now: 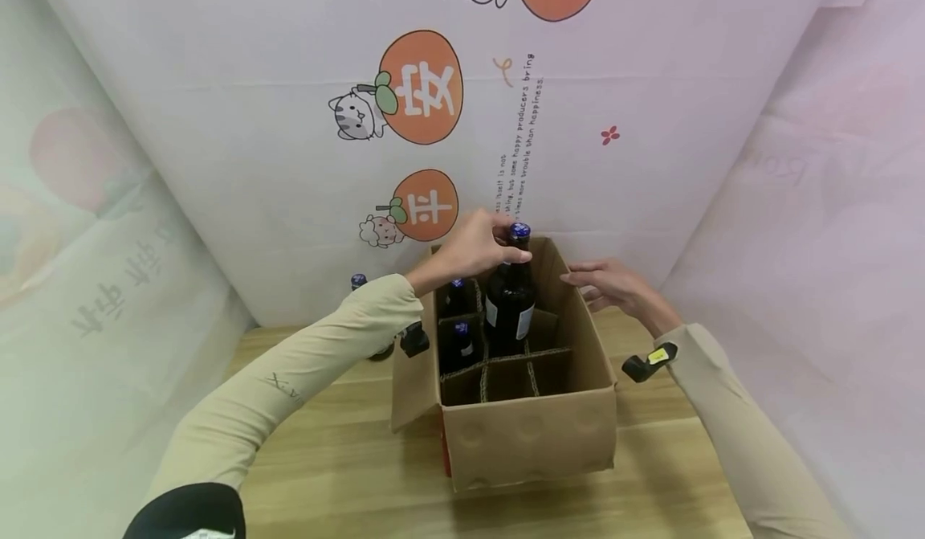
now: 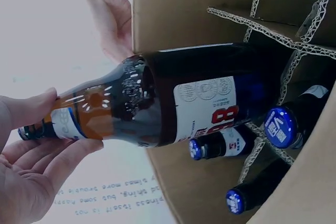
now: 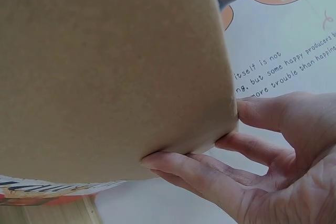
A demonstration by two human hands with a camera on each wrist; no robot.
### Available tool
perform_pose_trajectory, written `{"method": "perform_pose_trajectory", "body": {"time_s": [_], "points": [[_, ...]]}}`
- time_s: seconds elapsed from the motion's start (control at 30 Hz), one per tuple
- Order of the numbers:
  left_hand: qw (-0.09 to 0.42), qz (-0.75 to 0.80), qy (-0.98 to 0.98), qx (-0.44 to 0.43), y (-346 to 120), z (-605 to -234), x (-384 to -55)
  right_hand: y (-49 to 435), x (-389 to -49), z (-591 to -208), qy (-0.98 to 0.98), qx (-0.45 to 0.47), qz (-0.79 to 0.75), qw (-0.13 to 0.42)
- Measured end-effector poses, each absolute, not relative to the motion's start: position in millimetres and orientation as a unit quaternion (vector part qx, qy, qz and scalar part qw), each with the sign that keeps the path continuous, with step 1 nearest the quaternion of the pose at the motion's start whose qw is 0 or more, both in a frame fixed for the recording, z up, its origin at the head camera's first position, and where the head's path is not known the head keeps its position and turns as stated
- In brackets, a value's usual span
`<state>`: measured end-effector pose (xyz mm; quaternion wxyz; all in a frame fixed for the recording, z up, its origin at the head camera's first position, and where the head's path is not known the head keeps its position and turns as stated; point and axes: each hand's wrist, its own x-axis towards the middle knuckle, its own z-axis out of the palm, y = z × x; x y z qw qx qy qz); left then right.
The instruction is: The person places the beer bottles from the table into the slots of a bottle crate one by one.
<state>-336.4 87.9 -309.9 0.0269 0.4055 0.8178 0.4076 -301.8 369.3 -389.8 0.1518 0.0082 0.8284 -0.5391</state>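
My left hand [image 1: 473, 243] holds a dark beer bottle [image 1: 509, 302] by its neck, thumb on one side and fingers on the other. It has a blue cap and a pale label with a red "98" in the left wrist view. The bottle stands upright, its lower part inside a cardboard box [image 1: 531, 434] with cardboard dividers [image 1: 506, 358]. My right hand [image 1: 610, 286] touches the outside of the box's right wall near the rim; in the right wrist view, its fingertips [image 3: 157, 159] press at the cardboard's edge. Several blue-capped bottles [image 2: 281, 127] sit in other compartments.
Another blue-capped bottle [image 1: 358, 282] stands left of the box, mostly behind my left sleeve [image 1: 303, 362]. The box's left flap [image 1: 415, 386] hangs outward over the wooden table [image 1: 340, 459]. A printed white sheet [image 1: 289, 161] forms the wall right behind the box.
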Motion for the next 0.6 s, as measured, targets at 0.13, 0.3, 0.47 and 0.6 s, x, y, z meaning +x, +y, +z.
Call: {"method": "perform_pose_trajectory", "body": {"time_s": [0.13,0.3,0.47,0.6], "points": [[0.038,0.371,0.829,0.417,90,-306,-334,370,-301,-390,0.83,0.01,-0.537,0.15],[0.064,0.321,0.826,0.459,98,-303,-334,370,-300,-389,0.838,0.011,-0.525,0.151],[0.058,0.291,0.826,0.48,109,-301,-334,369,-302,-389,0.839,0.009,-0.523,0.15],[0.054,0.274,0.824,0.493,121,-303,-332,371,-303,-388,0.842,0.009,-0.517,0.154]]}}
